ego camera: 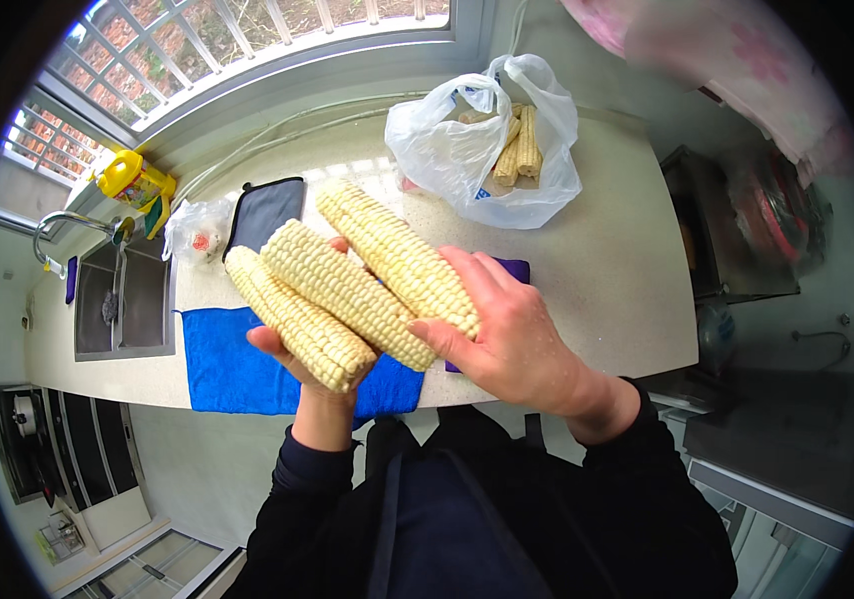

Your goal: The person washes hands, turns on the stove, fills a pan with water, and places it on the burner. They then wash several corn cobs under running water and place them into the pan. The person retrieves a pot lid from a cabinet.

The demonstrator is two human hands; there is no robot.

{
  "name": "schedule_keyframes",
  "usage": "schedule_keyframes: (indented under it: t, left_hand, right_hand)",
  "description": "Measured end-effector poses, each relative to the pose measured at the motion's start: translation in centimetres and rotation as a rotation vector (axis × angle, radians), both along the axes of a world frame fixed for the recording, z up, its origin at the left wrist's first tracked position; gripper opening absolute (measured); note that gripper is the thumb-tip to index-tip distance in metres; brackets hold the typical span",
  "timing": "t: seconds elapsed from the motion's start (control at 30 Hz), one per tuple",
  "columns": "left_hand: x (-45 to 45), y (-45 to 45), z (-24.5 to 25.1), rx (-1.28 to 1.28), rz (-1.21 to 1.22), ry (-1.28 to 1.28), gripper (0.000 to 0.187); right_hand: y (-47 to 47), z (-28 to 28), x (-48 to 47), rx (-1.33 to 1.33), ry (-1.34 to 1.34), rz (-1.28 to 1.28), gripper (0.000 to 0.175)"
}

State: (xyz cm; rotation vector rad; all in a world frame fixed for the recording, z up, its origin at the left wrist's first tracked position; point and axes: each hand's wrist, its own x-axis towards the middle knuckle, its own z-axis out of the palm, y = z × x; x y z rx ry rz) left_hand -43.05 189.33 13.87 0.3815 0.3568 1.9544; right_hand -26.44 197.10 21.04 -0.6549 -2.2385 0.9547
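Observation:
Three husked ears of pale yellow corn are held up above the counter. My left hand (288, 359) supports two of them from below, the lower ear (296, 318) and the middle ear (348, 292); its palm is mostly hidden under them. My right hand (513, 337) grips the near end of the upper ear (397, 258), its thumb also by the end of the middle one. Below the corn a blue cloth (240, 359) lies along the counter's front edge. Part of a purple cloth (513, 269) shows behind my right hand.
A white plastic bag (442, 165) with several corncobs (528, 146) stands at the back of the counter (614, 247). A dark grey pad (270, 206), a small plastic bag (202, 232) and a yellow container (131, 180) are to the left, near the steel sink (146, 299) and faucet (71, 217).

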Motion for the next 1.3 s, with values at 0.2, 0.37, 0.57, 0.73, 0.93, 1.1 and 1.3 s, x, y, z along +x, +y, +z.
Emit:
schedule_keyframes:
  t: [0.2, 0.37, 0.57, 0.73, 0.93, 1.1, 1.3]
  left_hand:
    - [-0.6, -0.5, 1.5, 0.185, -0.122, 0.079, 0.101]
    - [-0.9, -2.2, 2.8, 0.274, -0.205, 0.000, 0.095]
    - [-1.5, -4.8, 6.4, 0.485, -0.337, -0.163, 0.072]
    - [-2.1, -6.5, 7.9, 0.418, -0.372, -0.236, 0.086]
    - [-2.6, -7.0, 7.2, 0.473, -0.304, -0.160, 0.071]
    - [-4.3, -7.1, 7.5, 0.532, -0.411, -0.016, 0.100]
    - [-6.6, -13.0, 8.9, 0.532, -0.224, 0.028, 0.095]
  right_hand:
    - [2.3, 1.6, 0.7, -0.036, -0.122, 0.250, 0.039]
    - [13.7, -0.8, 0.5, -0.124, -0.151, -0.225, 0.031]
    - [24.0, -11.8, -4.9, 0.166, -0.767, -0.255, 0.027]
    - [28.5, -15.2, -4.5, 0.064, -1.034, -0.339, 0.035]
    - [31.6, -16.8, -4.1, -0.268, -0.728, -0.367, 0.036]
    - [35.3, -16.4, -0.7, -1.042, 0.127, -0.268, 0.037]
    - [22.2, -7.0, 3.4, -1.346, 0.569, -0.131, 0.045]
